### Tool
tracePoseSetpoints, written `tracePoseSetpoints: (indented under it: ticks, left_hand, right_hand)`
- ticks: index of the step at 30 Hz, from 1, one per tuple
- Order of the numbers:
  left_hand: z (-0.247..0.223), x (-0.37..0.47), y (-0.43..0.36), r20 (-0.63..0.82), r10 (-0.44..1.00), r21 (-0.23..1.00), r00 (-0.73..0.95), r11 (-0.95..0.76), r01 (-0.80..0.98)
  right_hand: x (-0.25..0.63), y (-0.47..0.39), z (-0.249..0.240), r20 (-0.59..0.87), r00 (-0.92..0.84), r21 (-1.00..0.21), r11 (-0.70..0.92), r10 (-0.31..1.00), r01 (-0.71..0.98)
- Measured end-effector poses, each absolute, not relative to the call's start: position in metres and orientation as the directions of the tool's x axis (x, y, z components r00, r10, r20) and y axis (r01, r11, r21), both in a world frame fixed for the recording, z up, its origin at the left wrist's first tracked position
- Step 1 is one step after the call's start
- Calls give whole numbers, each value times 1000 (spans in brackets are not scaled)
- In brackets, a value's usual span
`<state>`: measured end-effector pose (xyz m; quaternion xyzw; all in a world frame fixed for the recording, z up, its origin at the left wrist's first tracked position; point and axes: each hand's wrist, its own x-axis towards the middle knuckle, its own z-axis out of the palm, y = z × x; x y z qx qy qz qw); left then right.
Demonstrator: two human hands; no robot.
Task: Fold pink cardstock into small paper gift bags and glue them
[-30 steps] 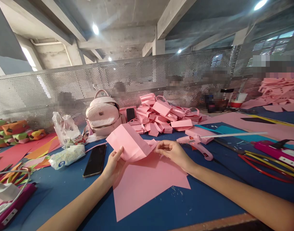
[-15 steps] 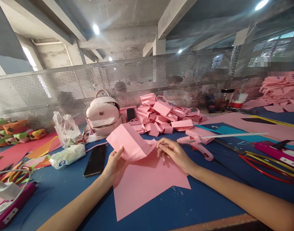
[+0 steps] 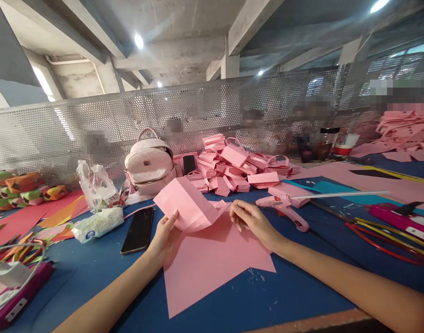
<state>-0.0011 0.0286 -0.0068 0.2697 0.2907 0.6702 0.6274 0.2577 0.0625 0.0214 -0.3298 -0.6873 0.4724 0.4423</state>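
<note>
My left hand (image 3: 167,236) grips a folded pink paper piece (image 3: 186,203), thumb on top at its lower left edge, the other fingers underneath. The piece has creases and an open, flap-like right end. Just beside that end, my right hand (image 3: 248,217) is closed with curled fingers; whether something thin is pinched in them is hidden. Below both hands a larger sheet of pink paper (image 3: 212,273) lies flat on the blue table (image 3: 295,296). To the right of my right hand rests a pink glue gun (image 3: 283,206) with a long white glue stick in its back.
Behind the hands is a heap of folded pink paper pieces (image 3: 233,164) beside a pale backpack (image 3: 149,164). A black phone (image 3: 138,230) and a plastic packet (image 3: 98,224) lie left. At right are scissors with red and yellow handles (image 3: 389,243) and a magenta power strip (image 3: 402,219).
My right hand has shifted slightly to the right, away from the end of the folded paper. My left hand and the paper stay in place.
</note>
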Motion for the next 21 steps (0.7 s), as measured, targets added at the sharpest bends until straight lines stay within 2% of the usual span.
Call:
tracePoseSetpoints:
  ticks: [2,4,8,12,16,21]
  left_hand:
    - [-6,0,28,-4,998,726,-67,-43,-686]
    - [-6,0,27,-2,998,728,-60,-40,-684]
    - [-5,2,26,-1,999,740,-36,-24,-672]
    - [-5,3,25,-2,1000,748,-11,-6,-663]
    - [-6,4,24,-5,1000,746,3,6,-666]
    - [-5,4,24,-13,1000,742,17,21,-670]
  right_hand:
    - [259,65,20,351,-380,-912,405,856,70]
    - [260,65,19,456,-371,-832,535,809,144]
    - [260,62,21,669,-382,-567,770,638,293]
    - [259,61,22,755,-428,-357,859,496,367]
    - [260,65,18,770,-457,-274,877,445,394]
    - [261,69,16,766,-444,-284,864,466,416]
